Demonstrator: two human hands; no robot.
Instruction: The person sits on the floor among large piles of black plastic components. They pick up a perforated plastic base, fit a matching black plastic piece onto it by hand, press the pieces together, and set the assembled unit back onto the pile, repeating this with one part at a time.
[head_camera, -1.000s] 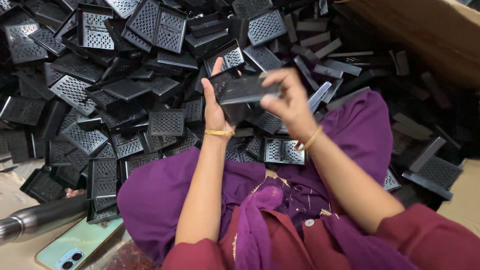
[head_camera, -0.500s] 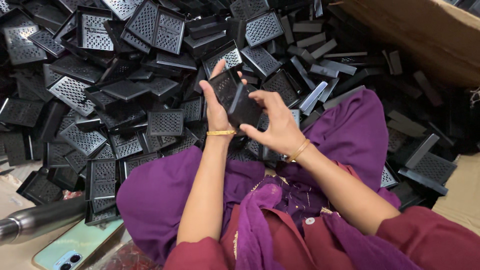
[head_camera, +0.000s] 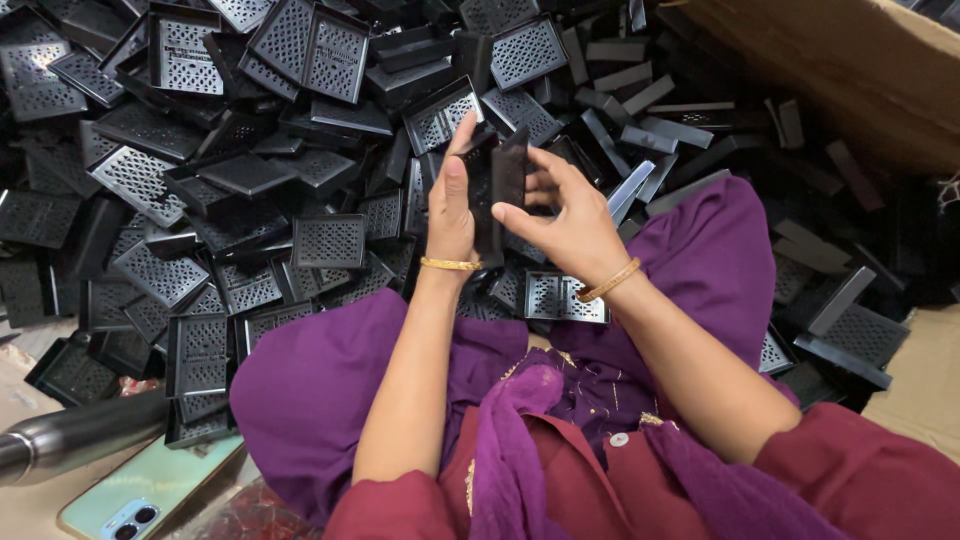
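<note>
Above my lap, my left hand (head_camera: 452, 205) and right hand (head_camera: 565, 225) both clasp an upright black plastic part (head_camera: 497, 185), held over the heap of black vented trays (head_camera: 200, 190).

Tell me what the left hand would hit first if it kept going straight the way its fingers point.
The left hand points up, away from the body. Past the black part it grips, it would likely meet the pile of black perforated trays; depth is hard to judge.

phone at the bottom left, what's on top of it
A metal tube lies above the pale green phone, perhaps overlapping its top edge. A black perforated tray covers its upper right corner. Its lower end is out of frame.
</note>
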